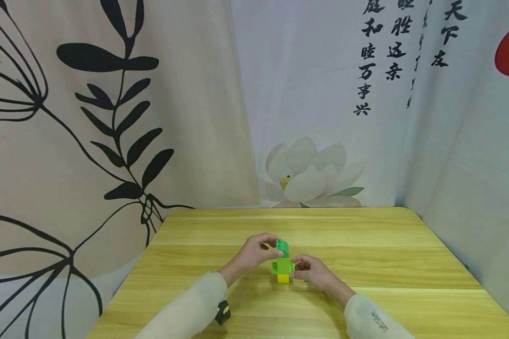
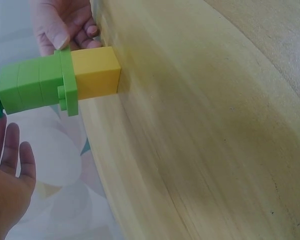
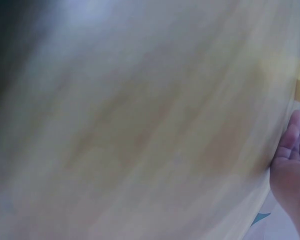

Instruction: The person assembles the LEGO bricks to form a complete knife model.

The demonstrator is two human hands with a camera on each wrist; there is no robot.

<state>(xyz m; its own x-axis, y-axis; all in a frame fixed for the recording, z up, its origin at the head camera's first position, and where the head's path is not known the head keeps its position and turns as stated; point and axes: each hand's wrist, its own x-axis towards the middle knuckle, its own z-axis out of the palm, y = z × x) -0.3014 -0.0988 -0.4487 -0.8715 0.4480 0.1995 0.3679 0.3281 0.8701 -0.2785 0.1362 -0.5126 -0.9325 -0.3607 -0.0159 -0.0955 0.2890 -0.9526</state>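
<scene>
A small tower of toy building bricks stands upright on the wooden table. A yellow brick (image 1: 283, 278) forms its base. Above that lie light green bricks (image 1: 283, 266), the lowest a flat piece (image 2: 68, 82) jutting out at the sides. On top sits a darker green brick (image 1: 282, 246) with a rounded edge. My left hand (image 1: 256, 250) holds this top brick between thumb and fingers. From the right, my right hand (image 1: 316, 272) pinches the jutting end of the flat light green piece, its thumb on that piece in the left wrist view.
A black object (image 1: 223, 312) with a yellow mark lies beside the left sleeve (image 1: 195, 301). The wooden table (image 1: 386, 249) runs back to printed curtains (image 1: 203, 117) hanging behind it and along its sides.
</scene>
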